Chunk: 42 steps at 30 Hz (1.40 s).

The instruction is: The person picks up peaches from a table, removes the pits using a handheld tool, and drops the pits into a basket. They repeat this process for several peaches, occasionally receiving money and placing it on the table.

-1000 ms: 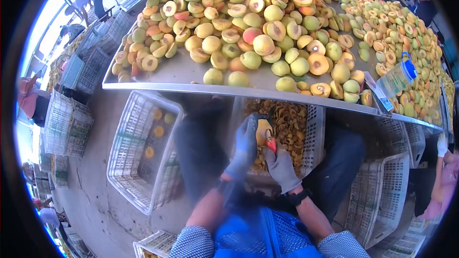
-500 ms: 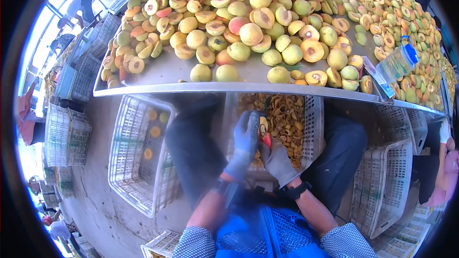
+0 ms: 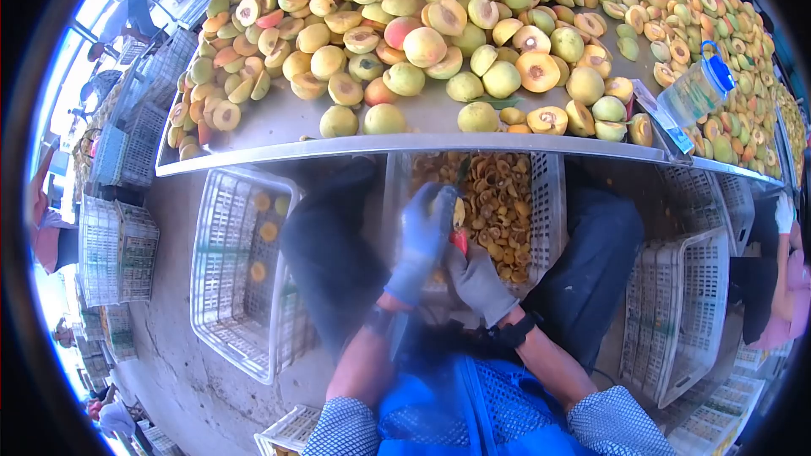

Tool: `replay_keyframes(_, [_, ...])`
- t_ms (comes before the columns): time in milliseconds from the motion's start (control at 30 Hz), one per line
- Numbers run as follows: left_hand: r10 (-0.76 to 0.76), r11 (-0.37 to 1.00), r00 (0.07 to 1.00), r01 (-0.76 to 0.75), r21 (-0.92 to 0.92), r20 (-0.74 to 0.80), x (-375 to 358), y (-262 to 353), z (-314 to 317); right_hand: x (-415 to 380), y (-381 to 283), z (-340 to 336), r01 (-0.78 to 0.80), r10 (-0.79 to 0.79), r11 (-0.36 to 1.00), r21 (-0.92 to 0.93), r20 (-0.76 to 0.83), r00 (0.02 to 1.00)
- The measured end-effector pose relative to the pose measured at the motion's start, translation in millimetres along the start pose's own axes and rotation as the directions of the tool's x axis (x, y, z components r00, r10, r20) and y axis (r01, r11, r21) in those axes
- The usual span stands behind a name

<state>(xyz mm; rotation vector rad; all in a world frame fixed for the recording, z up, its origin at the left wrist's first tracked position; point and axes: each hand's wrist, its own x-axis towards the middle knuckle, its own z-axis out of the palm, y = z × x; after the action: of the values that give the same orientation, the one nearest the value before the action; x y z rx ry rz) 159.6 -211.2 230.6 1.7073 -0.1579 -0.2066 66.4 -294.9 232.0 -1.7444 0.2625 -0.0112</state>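
Both hands wear gloves and meet over a crate (image 3: 549,211) between my knees. My left hand (image 3: 422,232) is closed around a piece of yellow peach (image 3: 459,213), mostly covered by its fingers. My right hand (image 3: 481,283) grips a small red-handled tool (image 3: 459,241) right beside the fruit; its working end is hidden, so its exact kind cannot be told. Many cut peach pieces (image 3: 498,215), brownish yellow, fill the crate beneath. On the metal table (image 3: 380,149) ahead lies a large pile of peaches (image 3: 422,46), several of them halved with pits or hollows showing.
A white crate (image 3: 198,287) with a few peach halves stands at my left. More crates (image 3: 676,321) are at my right. A water bottle (image 3: 697,93) stands on the table's right part. A co-worker's gloved hand (image 3: 785,213) shows at the far right edge.
The view has shifted slightly, so the table and fruit sit higher and further left. Both hands stay together at the peach, with the red-handled tool still in my right hand.
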Motion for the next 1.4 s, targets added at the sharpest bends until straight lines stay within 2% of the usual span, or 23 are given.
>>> replay_keyframes(67, [-0.118,0.981,0.993,0.119,-0.153,0.015,2.5,-11.2,-3.3,1.8,6.3,-0.9,0.022,-0.023,0.999,-0.046,-0.025,0.999])
replay_keyframes(100, [-0.119,0.981,0.993,0.119,-0.154,0.015,1.1,-8.4,-5.1,5.2,6.3,-7.0,-0.07,0.066,0.996,0.049,0.079,0.995])
replay_keyframes(133, [-0.184,0.921,0.979,0.201,-0.334,0.082,-1.8,-4.9,-6.7,8.2,5.8,-12.7,-0.17,0.144,0.977,0.131,0.191,0.971])
replay_keyframes(167, [-0.236,0.821,0.958,0.286,-0.495,0.163,-4.3,-3.5,-9.2,8.8,4.5,-17.3,-0.174,0.148,0.976,0.129,0.191,0.97])
replay_keyframes(200, [-0.215,0.784,0.94,0.328,-0.526,0.265,-3.9,-12.6,-14.2,7.7,-7.0,-22.7,-0.358,0.285,0.882,0.307,0.256,0.924])
replay_keyframes(233, [-0.219,0.779,0.941,0.328,-0.535,0.258,-4.5,-10.6,-15.8,6.4,-15.2,-27.1,-0.521,0.395,0.724,0.451,0.347,0.85])
replay_keyframes(300, [-0.181,0.789,0.933,0.327,-0.521,0.311,-5.7,-3.2,-19.3,3.9,-17.3,-32.5,-0.564,0.404,0.65,0.51,0.397,0.824])
replay_keyframes(367, [-0.126,0.851,0.95,0.251,-0.461,0.284,-4.1,-1.1,-19.3,4.4,-14.9,-37.5,-0.69,0.425,0.388,0.611,0.545,0.723])
replay_keyframes(433, [-0.271,0.852,0.916,0.371,-0.368,0.296,-5.7,-9.4,-20.4,4.1,-3.9,-32.2,-0.691,0.459,0.394,0.606,0.522,0.719])
replay_keyframes(500, [-0.276,0.854,0.919,0.369,-0.367,0.283,-6.2,-13.3,-18.3,3.9,-3.1,-31.3,-0.689,0.488,0.405,0.601,0.495,0.719])
replay_keyframes(567, [-0.276,0.858,0.922,0.364,-0.362,0.272,-5.7,-14.7,-17.5,4.2,-9.5,-33.6,-0.717,0.431,0.334,0.612,0.577,0.694])
replay_keyframes(667, [-0.21,0.873,0.949,0.29,-0.392,0.234,-7.2,-18.2,-10.8,6.7,-6.9,-33.8,-0.728,0.492,0.4,0.557,0.54,0.683])
replay_keyframes(700, [-0.199,0.91,0.969,0.238,-0.34,0.145,-7.3,-19.4,-6.6,6.7,-8.3,-32.5,-0.728,0.491,0.402,0.556,0.539,0.684])
replay_keyframes(767, [-0.182,0.941,0.982,0.19,-0.279,0.055,-6.2,-29.9,-3.2,4.0,-11.5,-25.7,-0.542,0.4,0.71,0.45,0.376,0.836])
replay_keyframes(800, [-0.135,0.942,0.991,0.132,-0.308,0.011,-3.8,-43.6,-2.0,4.3,-3.0,-21.4,-0.542,0.399,0.709,0.451,0.378,0.836])
replay_keyframes(833, [-0.089,0.94,0.995,0.073,-0.333,-0.033,-2.3,-44.9,-1.8,6.1,9.7,-15.5,-0.34,0.29,0.904,0.258,0.213,0.933])
replay_keyframes(867, [-0.088,0.941,0.996,0.073,-0.33,-0.031,-2.8,-46.0,-1.0,7.2,20.9,-12.2,-0.125,0.123,0.992,0.009,0.079,0.989])
replay_keyframes(933, [-0.283,0.794,0.959,0.231,-0.562,-0.006,-4.7,-34.5,0.7,8.8,18.3,-11.6,-0.09,0.092,0.995,-0.03,0.047,0.995])
replay_keyframes(967, [-0.284,0.795,0.959,0.233,-0.56,-0.004,-5.5,-35.7,1.2,8.9,16.9,-11.9,-0.06,0.061,0.996,-0.073,0.019,0.998])
replay_keyframes(1067, [-0.205,0.841,0.979,0.173,-0.514,-0.007,-6.6,-36.1,2.5,10.7,13.0,-13.3,-0.017,0.015,0.99,-0.142,-0.009,1.0])
replay_keyframes(1133, [-0.079,0.94,0.996,0.061,-0.336,-0.039,-7.1,-23.0,4.7,11.6,12.4,-13.8,-0.028,0.026,0.988,-0.152,-0.013,1.0])
replay_keyframes(1300, [-0.093,0.964,0.992,0.067,-0.256,-0.09,-8.9,-14.0,13.2,13.5,12.4,-16.2,-0.064,0.062,0.982,-0.178,-0.019,0.998])
replay_keyframes(1400, [-0.113,0.963,0.988,0.083,-0.256,-0.104,-8.4,-16.4,15.3,11.5,15.6,-16.8,-0.004,0.0,0.986,-0.164,-0.027,1.0])
